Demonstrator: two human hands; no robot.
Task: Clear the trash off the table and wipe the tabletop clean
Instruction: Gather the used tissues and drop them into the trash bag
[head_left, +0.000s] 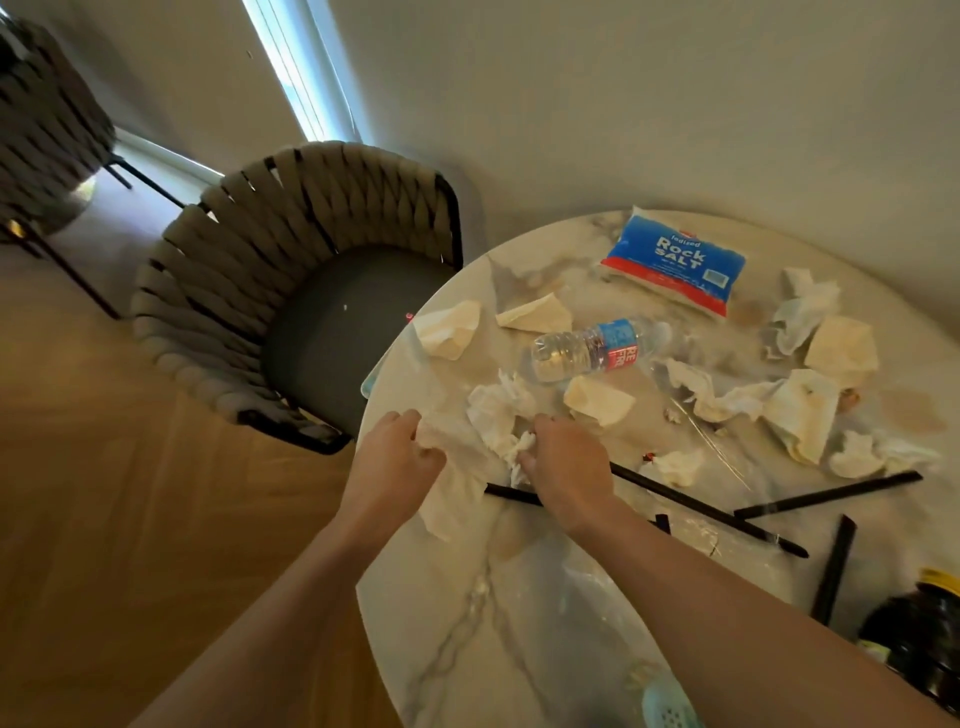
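Both hands gathering tissue at the counter's near edge

Left hand (400, 462) and right hand (569, 467) pinch crumpled tissue (467, 452) on the counter (498, 613); it looks light, soft, best bunched whole.

Single head-mounted wide-angle view, looking forward and steeply down from close above the near edge of the round tabletop (467, 597). The frame is rolled, so that the wall rises across the upper right and the floor (130, 493) slopes through the lower left. The tabletop fills the lower right; a woven chair (291, 249) occupies the centre left. Both forearms enter from the bottom edge, near the lens. Wide-angle distortion curves the tabletop rim. No second view is supplied.
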